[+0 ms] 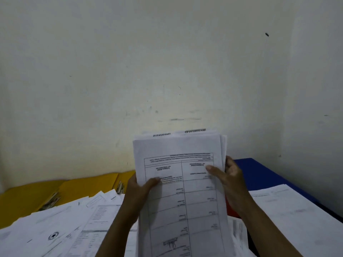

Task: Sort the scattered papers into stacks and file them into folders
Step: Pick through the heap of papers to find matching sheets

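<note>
Left hand (138,190): grips the left edge of a stack of papers (182,191), thumb lying across the printed front sheet and the other fingers hidden behind the stack.
Right hand (229,179): grips the right edge of the same stack, thumb pressed on the front sheet near its upper right and the fingers curled round the back.
Stack of papers: held up between both hands, nearly upright and leaning a little, above the worktop; the front sheet carries a ruled table whose print reads upside down, with a scribbled mark low on the page; the top edges of the sheets behind stand uneven and show above it.
Scattered papers (74,223): a loose, overlapping heap to the left of and below the left forearm, one sheet bearing a round black emblem.
Yellow folders (87,188): lying open behind the heap against the wall, each with a metal fastener showing.
Second pile of sheets (289,212): white pages lying flat to the right of the right forearm.
Blue surface (259,173): beneath and behind that pile, running into the corner.
Red patch (231,211): a small strip just under the right wrist; what it belongs to cannot be told.
Wall (167,62): pale, scuffed, filling the upper view.
</note>
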